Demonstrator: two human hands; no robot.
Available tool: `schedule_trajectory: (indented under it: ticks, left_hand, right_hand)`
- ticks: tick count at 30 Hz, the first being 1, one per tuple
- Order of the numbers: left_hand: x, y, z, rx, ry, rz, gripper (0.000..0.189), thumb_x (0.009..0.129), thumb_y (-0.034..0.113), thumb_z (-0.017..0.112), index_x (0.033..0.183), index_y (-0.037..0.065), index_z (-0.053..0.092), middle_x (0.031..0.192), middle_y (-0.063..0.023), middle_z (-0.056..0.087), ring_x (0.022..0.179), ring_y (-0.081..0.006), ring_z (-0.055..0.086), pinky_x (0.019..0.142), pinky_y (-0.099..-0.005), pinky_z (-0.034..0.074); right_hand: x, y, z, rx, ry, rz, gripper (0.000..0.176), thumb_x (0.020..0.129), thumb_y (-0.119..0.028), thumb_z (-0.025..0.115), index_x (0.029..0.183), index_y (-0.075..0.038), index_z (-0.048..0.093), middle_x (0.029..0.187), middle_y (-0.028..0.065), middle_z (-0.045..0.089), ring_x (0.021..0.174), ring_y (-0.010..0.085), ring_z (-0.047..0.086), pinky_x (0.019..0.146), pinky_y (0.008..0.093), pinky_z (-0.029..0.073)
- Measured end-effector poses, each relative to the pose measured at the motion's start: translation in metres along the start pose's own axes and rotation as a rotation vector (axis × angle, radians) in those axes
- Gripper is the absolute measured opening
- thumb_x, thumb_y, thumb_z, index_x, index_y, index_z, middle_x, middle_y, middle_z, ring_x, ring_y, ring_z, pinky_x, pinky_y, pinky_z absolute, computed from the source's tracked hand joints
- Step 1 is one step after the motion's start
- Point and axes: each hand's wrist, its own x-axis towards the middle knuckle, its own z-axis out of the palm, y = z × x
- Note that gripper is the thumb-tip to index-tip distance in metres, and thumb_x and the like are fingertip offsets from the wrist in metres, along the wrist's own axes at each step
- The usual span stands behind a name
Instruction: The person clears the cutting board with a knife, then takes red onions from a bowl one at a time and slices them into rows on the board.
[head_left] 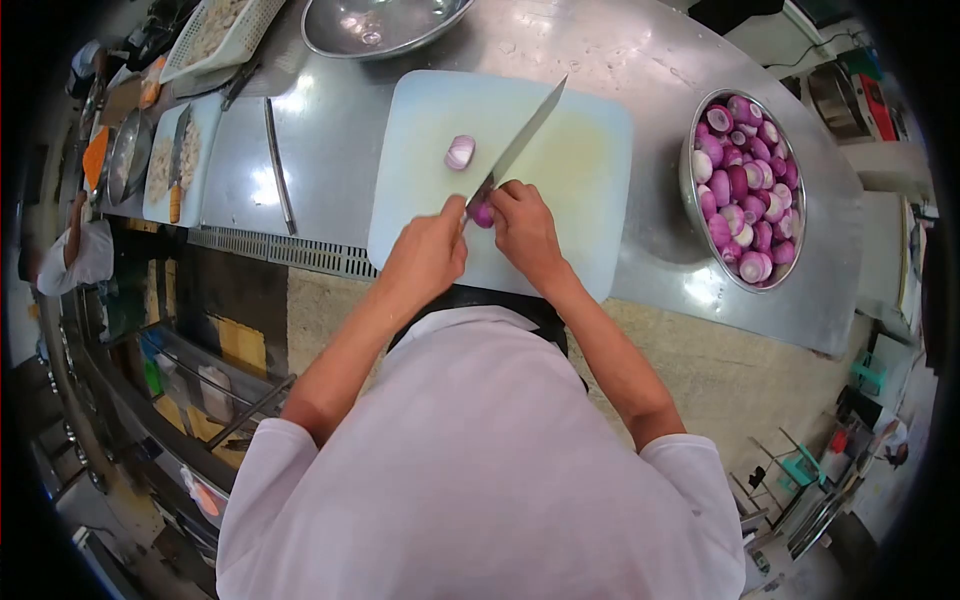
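A light cutting board (580,210) lies on the steel table in front of me. My left hand (430,245) is closed around the handle of a kitchen knife (528,130), whose long blade slants up and to the right over the board. Close beside the blade, the bent fingers of my right hand (525,232) grip a purple onion (482,214) against the board. The fingers partly cover this onion. Farther up the board rests a peeled onion piece (460,152), apart from both hands.
On the right stands a steel bowl (689,185) heaped with peeled purple onions (748,180). A wide metal bowl (385,25) sits at the far edge. To the left are a steel rod (278,165), another board (205,150) with a knife on it, and a white basket (245,40). A person (80,255) stands far left.
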Motion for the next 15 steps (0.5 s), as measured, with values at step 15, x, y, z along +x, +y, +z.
schedule_trajectory:
  ticks: [15]
  left_hand:
    - [0.015, 0.002, 0.016, -0.016, -0.028, 0.009, 0.027, 0.079, -0.003, 0.055, 0.104, -0.003, 0.044, 0.071, -0.0262, 0.06, 0.073, -0.0481, 0.06, 0.063, -0.0554, 0.046]
  right_hand:
    - [-0.013, 0.008, 0.004, 0.139, 0.136, -0.078, 0.012, 0.078, 0.005, 0.06, 0.088, -0.002, 0.062, 0.091, 0.0117, 0.06, 0.086, 0.0327, 0.057, 0.071, 0.042, 0.05]
